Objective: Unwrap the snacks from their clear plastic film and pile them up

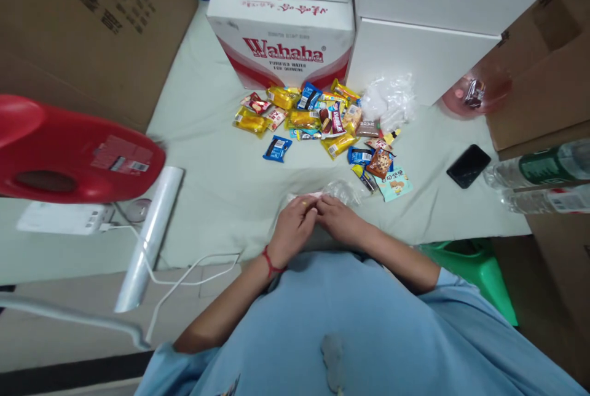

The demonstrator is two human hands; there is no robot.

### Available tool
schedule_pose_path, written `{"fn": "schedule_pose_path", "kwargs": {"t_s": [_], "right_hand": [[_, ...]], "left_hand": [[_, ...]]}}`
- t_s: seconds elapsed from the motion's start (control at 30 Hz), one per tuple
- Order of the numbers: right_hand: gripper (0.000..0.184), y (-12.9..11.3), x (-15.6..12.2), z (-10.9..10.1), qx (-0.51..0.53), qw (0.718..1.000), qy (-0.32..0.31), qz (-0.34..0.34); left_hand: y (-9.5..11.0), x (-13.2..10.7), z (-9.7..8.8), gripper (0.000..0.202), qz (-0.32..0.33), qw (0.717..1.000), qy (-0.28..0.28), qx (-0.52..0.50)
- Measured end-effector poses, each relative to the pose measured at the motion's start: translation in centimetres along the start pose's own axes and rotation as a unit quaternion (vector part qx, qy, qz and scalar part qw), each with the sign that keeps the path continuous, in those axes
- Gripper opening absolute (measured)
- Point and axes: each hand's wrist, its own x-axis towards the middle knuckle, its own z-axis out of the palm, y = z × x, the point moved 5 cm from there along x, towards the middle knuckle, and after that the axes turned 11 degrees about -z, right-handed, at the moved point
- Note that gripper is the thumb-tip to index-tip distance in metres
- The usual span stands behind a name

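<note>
My left hand (293,224), with a red cord bracelet at the wrist, and my right hand (340,219) meet at the table's front edge. Their fingers are closed on a see-through plastic bag (348,190), which sticks out beyond the fingertips. Something pale and pinkish shows by the left fingers, too small to name. Just past the hands lies a pile of wrapped snacks (304,119) in yellow, blue, red and brown packets. A blue packet (277,148) lies apart on the left, and a light green packet (395,184) is at the pile's near right.
Behind the snacks stand a Wahaha water carton (286,45) and white boxes (415,58). Crumpled plastic (389,101) lies beside them. On the right are a phone (469,166) and bottles (548,165); left, a red jug (78,150), a film roll (152,236) and a white cable (152,279).
</note>
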Motion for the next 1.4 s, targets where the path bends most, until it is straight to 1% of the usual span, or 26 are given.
{"fn": "schedule_pose_path", "kwargs": {"t_s": [0.03,0.07,0.13,0.2,0.23,0.3,0.37,0.4,0.43,0.47,0.5,0.53,0.57,0.6,0.63,0.7,0.73,0.8,0.87,0.93,1.0,1.1,1.2,1.3,1.37,1.4], "right_hand": [[0.032,-0.2,-0.6,0.0,0.002,1.0,0.004,0.003],[0.033,-0.3,-1.5,0.0,0.006,1.0,0.007,0.01],[0.032,0.0,-4.0,0.0,0.022,0.999,0.011,0.046],[0.025,0.9,-6.9,-0.3,0.053,0.991,0.031,0.118],[0.022,1.6,-8.3,-0.6,0.07,0.982,0.055,0.168],[0.023,3.2,-10.3,-1.7,0.085,0.95,0.132,0.27],[0.028,4.4,-10.6,-3.3,0.075,0.911,0.219,0.341],[0.036,4.9,-9.9,-4.0,0.068,0.897,0.251,0.357],[0.047,5.2,-8.9,-4.6,0.065,0.892,0.264,0.361],[0.061,5.6,-7.6,-4.9,0.065,0.895,0.257,0.359],[0.071,5.9,-6.2,-5.0,0.065,0.903,0.232,0.356],[0.075,6.3,-5.2,-5.0,0.064,0.912,0.19,0.357],[0.074,6.6,-4.5,-4.7,0.063,0.92,0.138,0.362],[0.069,6.9,-4.3,-4.4,0.064,0.923,0.087,0.37],[0.058,7.1,-4.6,-4.1,0.07,0.921,0.044,0.381],[0.031,7.3,-5.9,-3.8,0.092,0.915,-0.008,0.393],[0.022,7.2,-6.6,-4.0,0.097,0.917,-0.014,0.388],[0.025,6.6,-7.5,-5.0,0.078,0.928,0.004,0.364],[0.025,5.5,-7.1,-6.6,0.034,0.938,0.036,0.343],[0.021,4.0,-5.5,-8.0,-0.001,0.939,0.052,0.339],[0.021,2.4,-2.8,-8.6,-0.012,0.94,0.039,0.337],[0.023,0.6,2.0,-7.9,-0.012,0.947,-0.006,0.32],[0.025,0.2,5.7,-6.0,-0.005,0.956,-0.055,0.288],[0.022,1.0,7.0,-4.3,0.03,0.965,-0.077,0.25],[0.021,1.3,6.8,-3.8,0.065,0.972,-0.066,0.218],[0.022,1.3,6.4,-3.7,0.077,0.975,-0.054,0.204]], "left_hand": [[0.1,0.2,0.6,0.029,0.021,1.0,-0.014,0.018],[-0.1,0.3,0.9,0.031,0.036,0.999,-0.015,0.032],[-0.8,0.2,1.4,0.035,0.064,0.996,0.001,0.063],[-1.7,-0.2,1.8,0.041,0.1,0.99,0.017,0.102],[-2.1,-0.5,2.2,0.047,0.12,0.985,0.021,0.121],[-2.7,-1.2,2.9,0.058,0.154,0.976,0.025,0.151],[-3.0,-1.8,3.6,0.065,0.177,0.969,0.028,0.172],[-3.0,-2.0,3.8,0.067,0.185,0.965,0.032,0.181],[-3.1,-2.2,4.0,0.068,0.19,0.962,0.036,0.19],[-3.1,-2.3,4.1,0.068,0.193,0.96,0.041,0.198],[-3.1,-2.3,4.2,0.068,0.193,0.958,0.044,0.206],[-3.1,-2.4,4.2,0.067,0.191,0.957,0.044,0.212],[-3.1,-2.4,4.2,0.067,0.188,0.957,0.043,0.218],[-3.2,-2.4,4.2,0.066,0.184,0.956,0.04,0.224],[-3.2,-2.5,4.2,0.066,0.181,0.955,0.038,0.231],[-3.1,-2.7,4.3,0.067,0.181,0.951,0.036,0.248],[-3.0,-2.7,4.3,0.066,0.182,0.948,0.034,0.258],[-2.8,-2.7,4.3,0.065,0.179,0.943,0.029,0.279],[-2.6,-2.6,4.2,0.063,0.171,0.939,0.023,0.296],[-2.5,-2.4,4.2,0.062,0.169,0.935,0.018,0.31],[-2.5,-2.3,4.2,0.061,0.18,0.93,0.016,0.319],[-2.8,-2.3,4.6,0.052,0.199,0.927,0.016,0.317],[-3.2,-2.5,5.2,0.045,0.194,0.936,0.005,0.294],[-3.2,-2.9,5.3,0.045,0.188,0.94,-0.011,0.284],[-2.7,-3.6,4.5,0.044,0.208,0.939,-0.023,0.272],[-2.4,-3.9,3.8,0.044,0.226,0.939,-0.027,0.258]]}}
